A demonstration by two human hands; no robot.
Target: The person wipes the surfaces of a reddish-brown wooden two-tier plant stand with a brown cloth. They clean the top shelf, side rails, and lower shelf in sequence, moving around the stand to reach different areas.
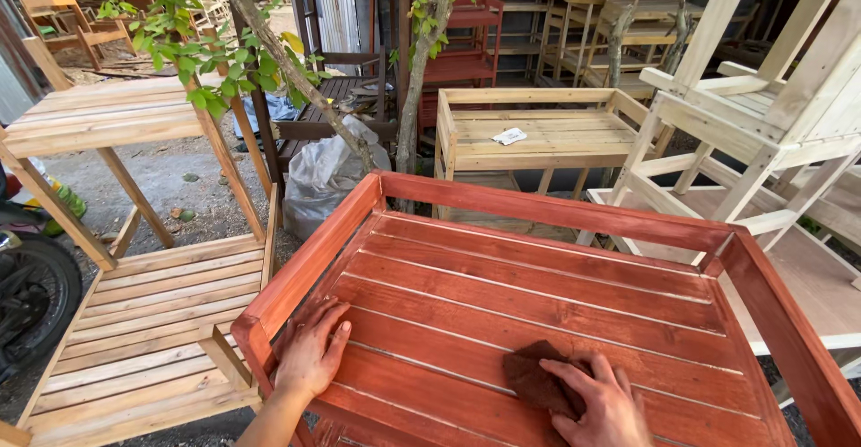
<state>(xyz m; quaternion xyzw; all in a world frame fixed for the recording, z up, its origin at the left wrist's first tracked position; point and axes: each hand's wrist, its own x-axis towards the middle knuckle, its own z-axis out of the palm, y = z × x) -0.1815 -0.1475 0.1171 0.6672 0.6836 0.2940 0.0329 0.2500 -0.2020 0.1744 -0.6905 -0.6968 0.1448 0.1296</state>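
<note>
Right hand (603,402): fingers (574,377) slightly spread and pressed flat onto a dark brown cloth (536,377), holding it against the red-stained slats near the front of the rack (556,209). Left hand (309,348): fingers (334,321) extended, close together, palm down on the slats at the rack's left front corner, just beside the raised side rail (309,263); it holds nothing. The cloth lies between the hands, well apart from the left one. The rack's top is a slatted surface with a raised rim on three visible sides. To the left stands an unpainted rack (143,321); behind, a bare wooden bench (538,133) carrying a white scrap (509,136). A thin tree trunk (421,61) and a grey plastic bag (323,178) stand beyond the back rail.
</note>
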